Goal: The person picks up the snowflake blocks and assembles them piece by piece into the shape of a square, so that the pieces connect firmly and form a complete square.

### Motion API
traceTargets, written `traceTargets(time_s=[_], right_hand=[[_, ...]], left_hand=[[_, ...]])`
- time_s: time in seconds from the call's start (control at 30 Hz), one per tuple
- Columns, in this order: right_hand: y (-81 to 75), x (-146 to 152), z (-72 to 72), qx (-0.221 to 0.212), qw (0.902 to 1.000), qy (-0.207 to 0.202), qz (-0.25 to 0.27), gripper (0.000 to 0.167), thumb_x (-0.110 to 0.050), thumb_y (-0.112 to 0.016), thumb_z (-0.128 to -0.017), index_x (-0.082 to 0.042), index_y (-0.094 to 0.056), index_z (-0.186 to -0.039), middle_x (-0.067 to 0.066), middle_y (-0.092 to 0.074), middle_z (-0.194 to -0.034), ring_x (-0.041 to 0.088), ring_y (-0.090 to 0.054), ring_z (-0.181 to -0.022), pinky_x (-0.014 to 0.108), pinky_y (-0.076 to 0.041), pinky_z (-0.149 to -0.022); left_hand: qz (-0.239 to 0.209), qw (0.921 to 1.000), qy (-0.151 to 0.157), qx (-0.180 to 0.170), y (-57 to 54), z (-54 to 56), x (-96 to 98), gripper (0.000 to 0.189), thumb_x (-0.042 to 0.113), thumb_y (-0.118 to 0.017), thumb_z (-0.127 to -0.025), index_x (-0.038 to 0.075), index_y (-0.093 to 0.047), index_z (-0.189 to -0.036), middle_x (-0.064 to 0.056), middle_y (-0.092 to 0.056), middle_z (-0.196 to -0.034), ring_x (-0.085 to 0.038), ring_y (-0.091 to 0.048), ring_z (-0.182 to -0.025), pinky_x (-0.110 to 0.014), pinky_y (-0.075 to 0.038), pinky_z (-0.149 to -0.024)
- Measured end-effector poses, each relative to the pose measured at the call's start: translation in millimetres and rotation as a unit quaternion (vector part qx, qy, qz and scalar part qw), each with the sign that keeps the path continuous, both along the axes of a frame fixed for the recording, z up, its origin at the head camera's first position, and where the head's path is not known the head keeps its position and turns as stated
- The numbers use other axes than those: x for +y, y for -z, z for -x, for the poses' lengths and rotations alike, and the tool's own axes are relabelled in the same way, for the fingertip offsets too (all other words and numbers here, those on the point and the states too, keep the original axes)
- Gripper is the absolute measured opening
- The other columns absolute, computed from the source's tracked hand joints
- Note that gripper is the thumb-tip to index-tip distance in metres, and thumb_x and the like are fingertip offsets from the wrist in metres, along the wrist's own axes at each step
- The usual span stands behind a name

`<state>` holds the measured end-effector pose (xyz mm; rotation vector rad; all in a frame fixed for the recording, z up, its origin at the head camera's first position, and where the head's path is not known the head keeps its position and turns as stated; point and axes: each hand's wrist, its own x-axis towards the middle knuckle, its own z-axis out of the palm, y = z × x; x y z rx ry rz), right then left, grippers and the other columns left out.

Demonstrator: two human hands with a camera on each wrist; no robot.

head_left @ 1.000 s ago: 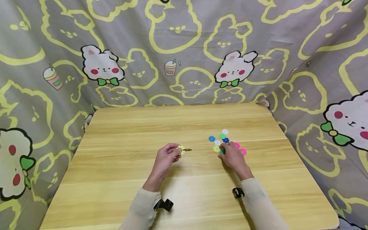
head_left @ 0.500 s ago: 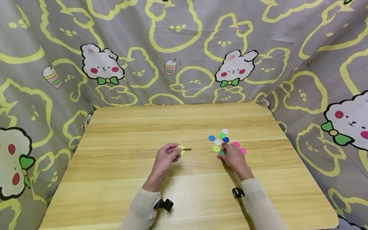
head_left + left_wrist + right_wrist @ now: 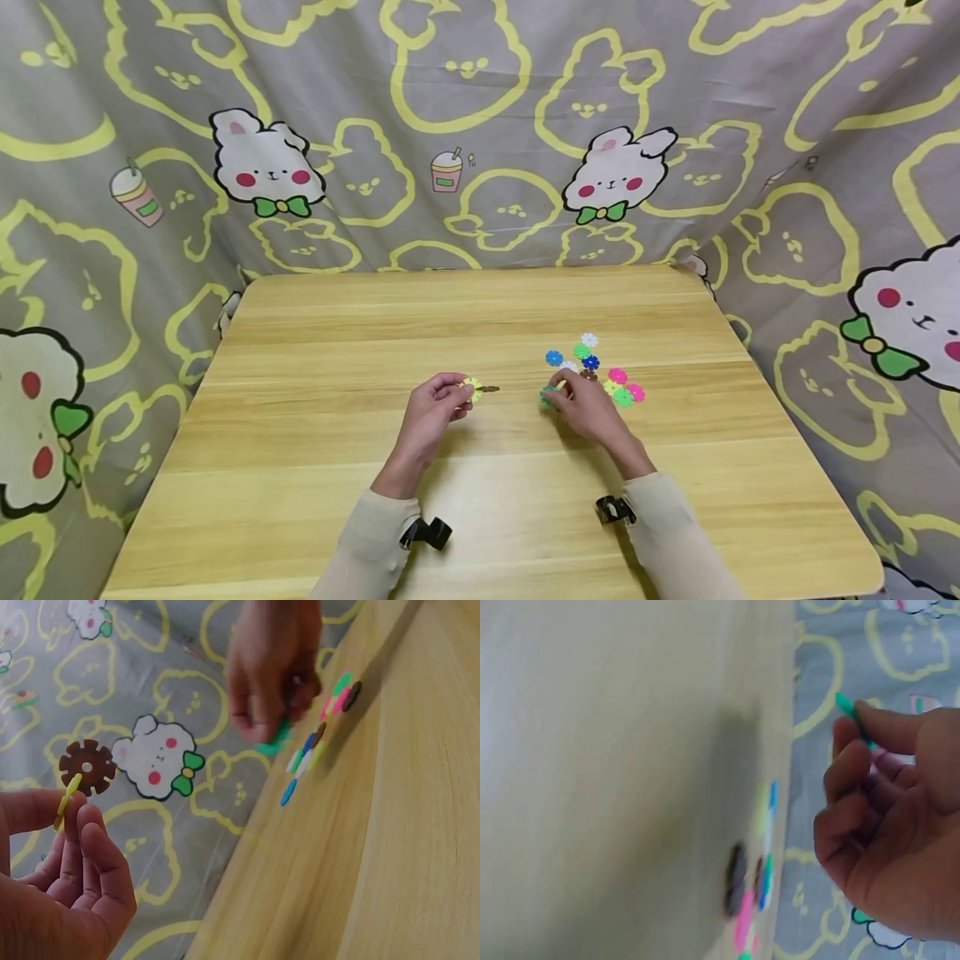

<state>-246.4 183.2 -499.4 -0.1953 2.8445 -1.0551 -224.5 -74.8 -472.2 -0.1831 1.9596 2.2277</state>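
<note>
In the head view my left hand [image 3: 435, 407] pinches a yellow snowflake disc [image 3: 472, 389] between thumb and fingers. A brown snowflake disc [image 3: 100, 761] is slotted into it at an angle, sticking out past the fingertips. My right hand [image 3: 588, 408] is up over the near left side of the loose discs, with a green snowflake disc [image 3: 844, 703] pinched between thumb and index finger. Part of that green disc is hidden by the fingers. The two hands are apart.
Loose notched discs lie in a cluster on the right of the wooden table [image 3: 300, 467]: a light blue disc [image 3: 553, 358], a dark blue disc [image 3: 590, 362], a pink disc [image 3: 636, 392], a bright green disc [image 3: 623, 397] and several others. A patterned curtain [image 3: 495, 100] surrounds the table.
My right hand has lifted the green disc from the cluster and moved left with it, uncovering more discs on the right. My left hand stays in place with the joined yellow and brown discs.
</note>
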Motion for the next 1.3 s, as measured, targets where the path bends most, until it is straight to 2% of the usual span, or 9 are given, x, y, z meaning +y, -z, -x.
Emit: traceTargets(time_s=[0.1,0.2,0.37,0.57,0.67,0.8,0.9,1.1,1.3], right_hand=[[-9.7,-10.7,-1.9,-0.008,0.9961,-0.013,0.087,0.014,-0.025,-0.061,-0.096,-0.014,-0.060,-0.104,0.006,-0.065,-0.078,0.019,-0.056,-0.062,0.025,-0.043,-0.052],[-18.5,-18.7,-4.3,-0.023,0.9868,-0.025,0.159,0.014,-0.024,-0.059,-0.097,-0.014,-0.058,-0.107,0.011,-0.066,-0.083,0.024,-0.059,-0.065,0.025,-0.044,-0.052],[-29.4,-26.5,-8.8,-0.041,0.9728,-0.046,0.223,0.017,-0.024,-0.057,-0.098,-0.012,-0.057,-0.111,0.016,-0.065,-0.086,0.031,-0.058,-0.068,0.028,-0.045,-0.055],[-35.6,-33.9,-11.9,-0.052,0.9664,-0.056,0.245,0.018,-0.021,-0.056,-0.099,-0.011,-0.057,-0.113,0.013,-0.063,-0.085,0.041,-0.057,-0.073,0.037,-0.051,-0.061],[-37.1,-37.2,-12.9,-0.055,0.9643,-0.054,0.253,0.016,-0.019,-0.057,-0.098,-0.012,-0.057,-0.113,0.011,-0.063,-0.084,0.038,-0.057,-0.071,0.037,-0.052,-0.061],[-38.3,-40.4,-14.0,-0.056,0.9622,-0.060,0.260,0.016,-0.019,-0.057,-0.098,-0.012,-0.057,-0.113,0.012,-0.063,-0.084,0.025,-0.057,-0.066,0.035,-0.052,-0.060],[-38.5,-42.3,-13.7,-0.056,0.9607,-0.067,0.263,0.017,-0.020,-0.056,-0.099,-0.012,-0.057,-0.113,0.012,-0.063,-0.085,0.022,-0.055,-0.066,0.033,-0.051,-0.059],[-38.5,-45.5,-13.9,-0.064,0.9600,-0.065,0.264,0.016,-0.019,-0.057,-0.098,-0.012,-0.057,-0.113,0.010,-0.062,-0.084,0.021,-0.055,-0.066,0.027,-0.048,-0.057],[-35.3,-49.2,-13.6,-0.060,0.9627,-0.052,0.259,0.016,-0.017,-0.059,-0.097,-0.008,-0.058,-0.110,0.014,-0.064,-0.085,0.025,-0.058,-0.068,0.034,-0.053,-0.061]], left_hand=[[0.000,1.0000,-0.003,-0.001,-0.3,-0.1,0.6,0.024,0.008,-0.067,-0.088,-0.003,-0.062,-0.109,-0.001,-0.067,-0.084,-0.014,-0.063,-0.073,-0.027,-0.054,-0.069],[-0.001,1.0000,-0.006,-0.001,-1.1,0.0,1.4,0.023,0.007,-0.067,-0.089,-0.002,-0.062,-0.109,-0.001,-0.066,-0.084,-0.014,-0.062,-0.072,-0.025,-0.054,-0.067],[0.003,1.0000,-0.007,0.005,-2.9,0.3,2.4,0.022,0.007,-0.067,-0.088,-0.002,-0.062,-0.108,0.000,-0.066,-0.082,-0.013,-0.062,-0.072,-0.024,-0.053,-0.066],[0.005,0.9999,-0.010,0.007,-2.8,1.1,3.1,0.021,0.007,-0.067,-0.088,-0.003,-0.063,-0.106,-0.004,-0.065,-0.083,-0.015,-0.062,-0.074,-0.023,-0.053,-0.066],[0.010,0.9999,-0.007,0.008,-2.1,1.5,3.7,0.023,0.008,-0.068,-0.088,-0.003,-0.063,-0.107,-0.004,-0.065,-0.084,-0.014,-0.062,-0.074,-0.025,-0.054,-0.069],[0.016,0.9998,-0.004,0.007,-2.3,0.8,5.1,0.024,0.009,-0.069,-0.087,-0.002,-0.063,-0.108,-0.003,-0.065,-0.083,-0.013,-0.062,-0.073,-0.028,-0.054,-0.071],[0.019,0.9998,-0.002,0.007,-3.0,0.7,6.1,0.025,0.010,-0.070,-0.087,-0.001,-0.064,-0.108,-0.001,-0.064,-0.081,-0.014,-0.062,-0.073,-0.029,-0.055,-0.071],[0.018,0.9998,-0.001,0.004,-1.5,1.0,8.0,0.026,0.010,-0.070,-0.086,-0.003,-0.063,-0.108,0.001,-0.062,-0.077,-0.012,-0.061,-0.070,-0.026,-0.053,-0.068],[0.011,0.9999,-0.006,0.001,-0.5,0.5,7.5,0.026,0.009,-0.071,-0.086,-0.003,-0.063,-0.108,0.000,-0.063,-0.079,-0.012,-0.062,-0.070,-0.026,-0.055,-0.069]])
